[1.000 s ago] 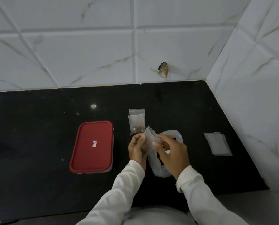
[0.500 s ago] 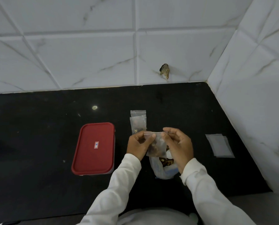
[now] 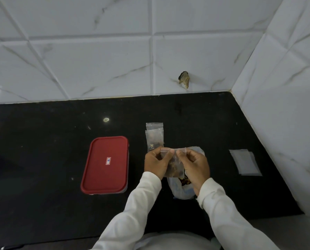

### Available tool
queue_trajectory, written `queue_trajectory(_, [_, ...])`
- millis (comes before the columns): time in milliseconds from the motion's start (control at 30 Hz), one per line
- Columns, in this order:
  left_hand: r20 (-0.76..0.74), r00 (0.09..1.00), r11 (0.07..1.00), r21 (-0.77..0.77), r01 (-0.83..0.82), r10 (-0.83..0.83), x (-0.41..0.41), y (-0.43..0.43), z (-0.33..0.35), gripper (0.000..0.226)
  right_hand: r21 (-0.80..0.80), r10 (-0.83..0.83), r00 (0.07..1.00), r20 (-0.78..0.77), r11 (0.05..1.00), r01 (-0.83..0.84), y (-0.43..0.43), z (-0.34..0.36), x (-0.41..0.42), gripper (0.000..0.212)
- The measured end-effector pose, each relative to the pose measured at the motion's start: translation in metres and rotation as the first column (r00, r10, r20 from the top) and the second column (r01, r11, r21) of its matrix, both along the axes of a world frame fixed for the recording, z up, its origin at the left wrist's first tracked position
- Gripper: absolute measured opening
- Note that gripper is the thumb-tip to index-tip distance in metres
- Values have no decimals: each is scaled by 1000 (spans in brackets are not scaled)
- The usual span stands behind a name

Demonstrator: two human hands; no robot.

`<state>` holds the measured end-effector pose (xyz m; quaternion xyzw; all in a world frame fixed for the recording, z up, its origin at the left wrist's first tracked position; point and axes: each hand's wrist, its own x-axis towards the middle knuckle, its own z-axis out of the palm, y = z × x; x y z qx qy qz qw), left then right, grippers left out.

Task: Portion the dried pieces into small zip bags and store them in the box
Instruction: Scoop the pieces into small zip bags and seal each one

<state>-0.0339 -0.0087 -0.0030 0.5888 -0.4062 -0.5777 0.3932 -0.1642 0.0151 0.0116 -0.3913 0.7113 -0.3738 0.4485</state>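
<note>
A small clear zip bag (image 3: 174, 164) with brown dried pieces in its lower half hangs upright between my hands. My left hand (image 3: 155, 162) pinches its top strip from the left, and my right hand (image 3: 195, 166) pinches the strip from the right. Under my right hand lies a larger open plastic bag (image 3: 181, 190) holding more dried pieces. Two filled small zip bags (image 3: 154, 137) lie overlapped on the black counter just beyond my left hand. The box with a red lid (image 3: 105, 164) sits closed to the left.
A stack of empty flat zip bags (image 3: 245, 162) lies on the counter at the right, close to the tiled side wall (image 3: 286, 123). The tiled back wall has a chipped spot (image 3: 184, 81). The black counter (image 3: 42, 159) stretches left of the box.
The small bag was tilted and held open a second ago; now it hangs upright with both hands' fingertips meeting along its top strip.
</note>
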Motion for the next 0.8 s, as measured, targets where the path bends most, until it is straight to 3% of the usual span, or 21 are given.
queue_trajectory(133, [8,1000,1000,22,-10,10,-2,1,-3,8,-167,-38,999,0,985,37,5,4,6,17])
queue_trajectory(300, [-133,988,981,187,-52,77,2,0,-3,13,-13,-99,991,87,995,101,1,1,1,21])
queue_trajectory(467, [-215,966,961,262,-84,144,8,0,0,7,-1,-197,952,236,979,203,3,10,0,10])
queue_trajectory(800, [-159,977,967,236,-100,140,3,1,4,7,-12,-158,973,167,987,162,3,6,0,7])
